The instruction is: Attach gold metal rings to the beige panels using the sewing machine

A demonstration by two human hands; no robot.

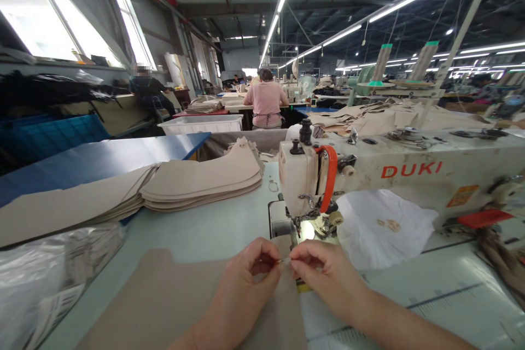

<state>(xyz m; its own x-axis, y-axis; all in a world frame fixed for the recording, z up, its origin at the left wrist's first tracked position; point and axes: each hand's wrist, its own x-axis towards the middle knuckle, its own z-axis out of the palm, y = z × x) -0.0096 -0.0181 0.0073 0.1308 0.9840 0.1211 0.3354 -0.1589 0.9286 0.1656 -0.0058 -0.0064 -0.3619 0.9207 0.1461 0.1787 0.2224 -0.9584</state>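
Note:
Just in front of the sewing machine's needle area [298, 224], my left hand [250, 279] and my right hand [328, 276] are close together, thumb and forefinger pinched on each. A short, thin, pale thread [284, 260] runs between the two pairs of fingertips. Beneath my hands lies a beige fabric panel [156, 290], flat on the pale green table [205, 229]. Its narrow far end reaches toward the presser foot. The white sewing machine [410, 167] has an orange lever-like part [329, 178] at its head.
Stacked beige panels [200, 180] lie at the left beside a blue table surface [123, 156]. A clear plastic bag [36, 268] sits at the near left. White cloth [385, 224] lies under the machine arm. Ahead, a person in a pink top [266, 98] sits facing away.

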